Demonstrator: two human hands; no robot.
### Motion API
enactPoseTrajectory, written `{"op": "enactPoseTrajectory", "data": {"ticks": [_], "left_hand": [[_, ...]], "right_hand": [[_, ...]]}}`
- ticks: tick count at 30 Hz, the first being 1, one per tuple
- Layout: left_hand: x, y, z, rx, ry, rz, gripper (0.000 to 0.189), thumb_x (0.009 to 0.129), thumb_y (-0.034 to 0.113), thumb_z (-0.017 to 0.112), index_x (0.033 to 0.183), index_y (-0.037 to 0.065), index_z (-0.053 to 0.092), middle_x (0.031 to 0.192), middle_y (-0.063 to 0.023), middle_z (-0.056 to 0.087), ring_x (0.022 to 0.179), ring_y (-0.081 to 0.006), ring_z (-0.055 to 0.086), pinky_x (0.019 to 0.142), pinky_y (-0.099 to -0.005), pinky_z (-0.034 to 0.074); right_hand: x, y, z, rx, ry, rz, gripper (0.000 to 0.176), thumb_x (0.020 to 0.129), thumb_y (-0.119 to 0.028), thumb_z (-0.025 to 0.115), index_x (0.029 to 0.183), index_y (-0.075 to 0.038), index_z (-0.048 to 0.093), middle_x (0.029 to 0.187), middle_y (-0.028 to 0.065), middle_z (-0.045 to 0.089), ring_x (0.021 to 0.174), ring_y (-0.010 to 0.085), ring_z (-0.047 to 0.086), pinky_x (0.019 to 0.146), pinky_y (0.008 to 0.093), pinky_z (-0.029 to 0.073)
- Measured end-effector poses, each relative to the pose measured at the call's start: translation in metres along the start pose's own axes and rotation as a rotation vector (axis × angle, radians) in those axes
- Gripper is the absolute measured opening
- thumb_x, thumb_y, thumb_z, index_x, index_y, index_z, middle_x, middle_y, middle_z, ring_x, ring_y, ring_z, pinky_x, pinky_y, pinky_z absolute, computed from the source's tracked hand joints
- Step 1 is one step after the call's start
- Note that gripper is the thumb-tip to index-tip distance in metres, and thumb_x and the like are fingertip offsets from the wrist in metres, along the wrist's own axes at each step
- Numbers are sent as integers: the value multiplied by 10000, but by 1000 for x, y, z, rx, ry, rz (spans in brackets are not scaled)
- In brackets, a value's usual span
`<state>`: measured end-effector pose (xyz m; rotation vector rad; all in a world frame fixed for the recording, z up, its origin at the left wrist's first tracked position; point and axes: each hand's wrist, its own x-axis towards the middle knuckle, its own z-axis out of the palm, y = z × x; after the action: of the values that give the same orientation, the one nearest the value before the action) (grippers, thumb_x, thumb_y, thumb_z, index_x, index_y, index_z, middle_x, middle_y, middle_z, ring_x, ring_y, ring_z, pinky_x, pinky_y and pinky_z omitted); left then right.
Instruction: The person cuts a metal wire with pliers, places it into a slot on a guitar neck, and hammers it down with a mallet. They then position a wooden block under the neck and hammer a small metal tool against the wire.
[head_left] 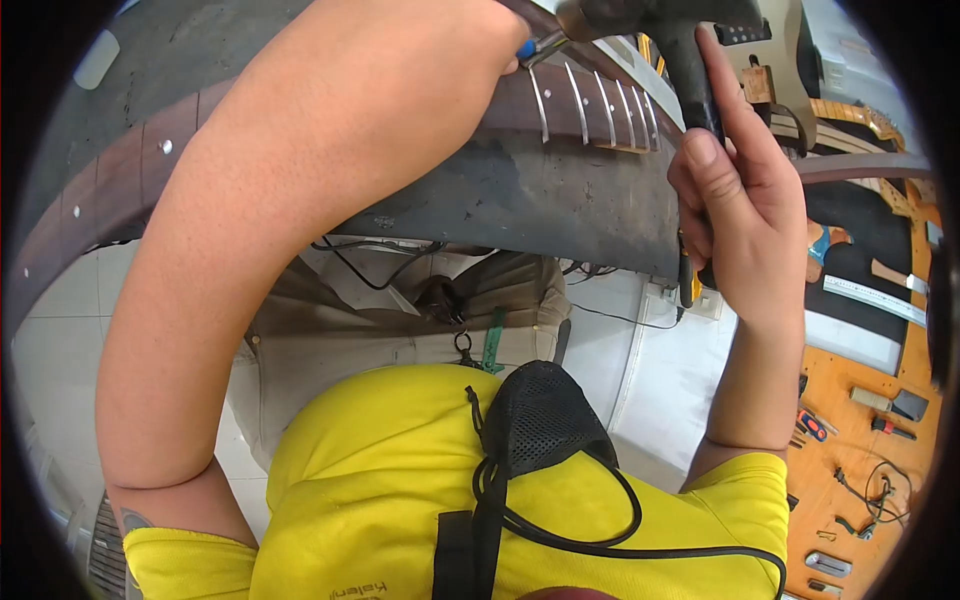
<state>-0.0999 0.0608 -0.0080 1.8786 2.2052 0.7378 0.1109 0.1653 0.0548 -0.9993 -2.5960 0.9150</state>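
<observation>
Left hand (497, 35), twelve o'clock, grips blue-ended tool (527, 49), forearm (300, 170) obstructing fretboard (560, 108); right hand (745, 190), two o'clock, grips hammer (690, 80); tool board (835, 372), four o'clock

Brown neck (557, 110) with white dots (165, 147), bare lines at left and silver frets (577, 102) at right, lies across dark table (560, 210), blue-and-metal tool (546, 46) tilted near frets, partly hidden, black-handled hammer (692, 75) upright in view, head at top.
</observation>
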Motion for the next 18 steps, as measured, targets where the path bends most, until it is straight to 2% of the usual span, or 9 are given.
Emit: {"op": "enactPoseTrajectory", "data": {"ticks": [2,3,5,6,8,10,12,14,18], "left_hand": [[2,-16,5,-84,11,172,217,977,114,589,1070,-1,749,858,-242,745,861,-409,744,790,-490,592],[2,-15,5,-80,15,172,217,977,114,589,1070,-1,749,858,-242,745,861,-409,744,790,-490,592],[0,-14,7,-77,35,134,209,975,116,590,1058,3,746,849,-236,744,855,-408,744,789,-492,591],[-1,-15,8,-81,35,128,209,975,116,590,1058,3,746,849,-236,744,855,-408,744,789,-492,591],[-3,-17,9,-52,71,160,202,966,113,594,1048,6,745,840,-234,741,848,-413,741,785,-495,589],[-3,-13,4,-72,46,141,202,963,114,597,1048,6,746,835,-233,740,846,-413,741,784,-496,589],[-1,-6,0,-90,22,139,202,961,115,600,1047,6,747,830,-231,740,844,-413,741,783,-496,588],[-2,-2,2,-25,53,127,203,956,119,604,1047,7,747,827,-228,740,834,-411,740,778,-498,588],[-1,-20,7,-63,14,159,201,952,123,611,1045,5,744,836,-223,743,841,-406,740,781,-498,586]], "right_hand": [[0,-5,-10,-48,-43,-7,565,1133,-184,542,1673,-127,384,763,-31,504,509,16,414,433,188,338],[1,-7,-10,-48,-40,-11,565,1133,-184,542,1673,-127,384,763,-31,504,509,16,414,433,188,338],[-4,-14,-6,39,208,-122,555,1139,-176,522,1673,-125,381,787,-11,515,511,17,414,433,187,346],[-4,-22,5,70,404,-114,550,1144,-171,508,1676,-130,375,809,8,522,515,19,417,431,189,353],[-2,-15,16,137,431,-151,559,1140,-167,517,1678,-134,371,777,-9,501,504,17,405,427,193,342],[-3,-7,3,93,-36,60,565,1138,-162,525,1681,-141,370,742,-29,471,494,16,387,427,197,330],[-6,-9,-1,102,6,77,569,1137,-159,529,1683,-149,370,721,-41,455,490,13,375,430,193,322],[-9,-10,-4,-28,105,-14,573,1133,-160,537,1682,-139,370,739,-36,476,492,9,380,432,183,323],[-12,-14,-5,41,178,-70,580,1133,-165,529,1682,-99,353,765,-14,509,478,17,392,412,188,316]]}}
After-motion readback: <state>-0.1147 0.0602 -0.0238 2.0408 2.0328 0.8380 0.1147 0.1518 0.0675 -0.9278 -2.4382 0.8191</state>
